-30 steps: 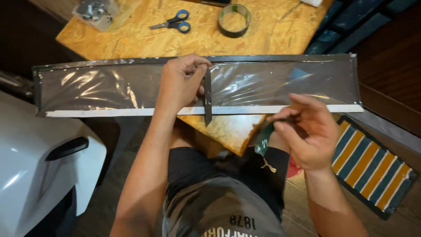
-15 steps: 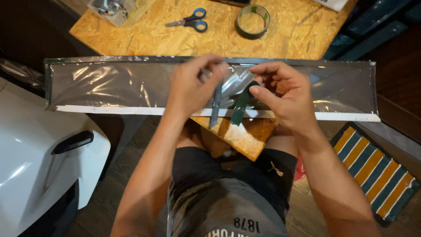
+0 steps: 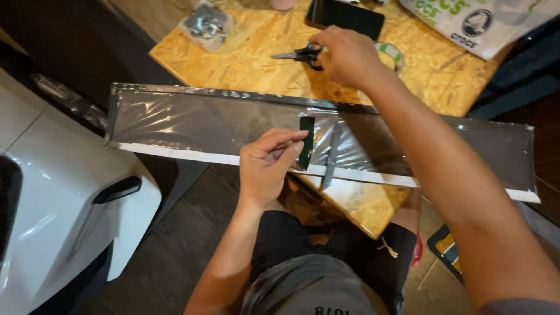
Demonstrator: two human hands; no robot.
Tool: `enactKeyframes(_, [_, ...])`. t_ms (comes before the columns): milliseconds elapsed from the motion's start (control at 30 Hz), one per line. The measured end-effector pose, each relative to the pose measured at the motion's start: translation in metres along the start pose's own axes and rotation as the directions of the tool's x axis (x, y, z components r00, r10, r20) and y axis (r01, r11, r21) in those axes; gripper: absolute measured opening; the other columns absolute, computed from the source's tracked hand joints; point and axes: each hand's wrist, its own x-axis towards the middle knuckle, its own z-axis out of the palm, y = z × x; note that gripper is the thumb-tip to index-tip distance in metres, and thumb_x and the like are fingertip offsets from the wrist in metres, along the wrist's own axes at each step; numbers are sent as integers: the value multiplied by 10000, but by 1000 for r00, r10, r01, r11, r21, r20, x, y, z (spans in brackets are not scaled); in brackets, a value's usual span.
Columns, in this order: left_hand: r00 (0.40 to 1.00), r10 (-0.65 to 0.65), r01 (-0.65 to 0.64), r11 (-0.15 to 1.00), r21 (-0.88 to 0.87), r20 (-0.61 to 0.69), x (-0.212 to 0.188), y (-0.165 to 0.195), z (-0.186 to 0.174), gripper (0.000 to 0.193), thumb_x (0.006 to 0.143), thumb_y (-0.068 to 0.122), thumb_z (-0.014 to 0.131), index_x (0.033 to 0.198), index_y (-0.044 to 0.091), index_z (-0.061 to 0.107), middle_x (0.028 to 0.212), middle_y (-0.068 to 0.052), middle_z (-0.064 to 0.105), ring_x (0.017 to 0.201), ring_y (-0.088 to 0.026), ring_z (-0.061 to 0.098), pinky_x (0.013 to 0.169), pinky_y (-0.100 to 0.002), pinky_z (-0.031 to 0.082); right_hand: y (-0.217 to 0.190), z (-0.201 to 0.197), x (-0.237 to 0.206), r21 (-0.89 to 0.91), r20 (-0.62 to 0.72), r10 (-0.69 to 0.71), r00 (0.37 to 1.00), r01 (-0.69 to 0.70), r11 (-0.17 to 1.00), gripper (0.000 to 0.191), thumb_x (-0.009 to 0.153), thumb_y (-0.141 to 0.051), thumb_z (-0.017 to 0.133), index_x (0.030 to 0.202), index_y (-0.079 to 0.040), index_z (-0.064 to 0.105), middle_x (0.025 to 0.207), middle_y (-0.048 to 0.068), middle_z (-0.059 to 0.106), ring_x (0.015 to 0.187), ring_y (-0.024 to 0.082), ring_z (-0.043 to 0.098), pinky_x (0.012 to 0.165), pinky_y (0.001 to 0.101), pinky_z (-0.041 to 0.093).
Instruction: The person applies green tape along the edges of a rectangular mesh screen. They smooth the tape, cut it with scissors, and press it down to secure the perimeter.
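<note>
Worktop: pale chipboard worktop [image 3: 245, 58].
Panel: long dark plastic-wrapped panel [image 3: 192, 125] lies across its near edge.
Left hand [image 3: 265, 166]: grip pinched on a short dark green tape strip [image 3: 306, 140], partly pressed onto the wrap.
Right hand [image 3: 347, 55]: closing over blue-handled scissors [image 3: 300, 55]; grasp unclear.
Progress: wrap on, taping unfinished.

A dark green tape strip [image 3: 306, 142] stands upright on a long plastic-wrapped panel [image 3: 192, 125]; blue-handled scissors [image 3: 300, 55] lie on the desk [image 3: 245, 64].
</note>
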Motion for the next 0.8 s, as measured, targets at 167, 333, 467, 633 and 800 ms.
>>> enactKeyframes(167, [995, -10, -1, 993, -117, -97, 1, 18, -15, 292, 999, -92, 669, 1289, -81, 696, 1125, -63, 636, 896, -95, 633, 761, -227, 549, 1, 17, 43, -226, 257, 125, 958, -66, 972, 384, 792, -200, 748, 1172, -152, 773, 1149, 225, 606, 1057, 424, 624, 851, 529, 510])
enactKeyframes(333, [995, 18, -36, 979, -200, -93, 7, 26, -15, 481, 903, -168, 693, 1369, -82, 607, 1222, -71, 585, 1001, -110, 649, 789, -251, 592, 1, 23, 38, -370, 318, 134, 938, -7, 929, 339, 777, -270, 790, 1033, -48, 772, 1077, 217, 674, 988, 406, 680, 823, 504, 554])
enactKeyframes(467, [994, 74, -88, 980, -178, -87, 10, 30, -1, 506, 933, -191, 682, 1417, -75, 592, 1286, -62, 563, 1045, -103, 639, 869, -230, 563, 2, 10, 12, -317, 274, 129, 953, -37, 948, 328, 753, -287, 815, 993, -68, 768, 876, 166, 722, 867, 374, 712, 768, 482, 569])
enactKeyframes(633, [992, 86, -99, 985, -139, -95, 14, 36, 15, 523, 933, -185, 676, 1433, -65, 585, 1301, -55, 563, 1015, -84, 627, 842, -224, 562, -20, -47, -64, 285, 178, 291, 940, -332, 899, 284, 812, -106, 773, 1084, -38, 726, 723, 101, 633, 637, 225, 604, 635, 367, 486])
enactKeyframes(800, [986, 161, -166, 978, -127, -49, 20, 37, 32, 478, 993, -184, 662, 1445, -53, 578, 1324, -53, 569, 1029, -64, 619, 939, -209, 554, -79, -61, -166, 846, 286, 331, 899, -399, 353, 586, 671, 1, 899, 1191, -30, 631, 1009, 18, 639, 907, 104, 642, 800, 273, 565])
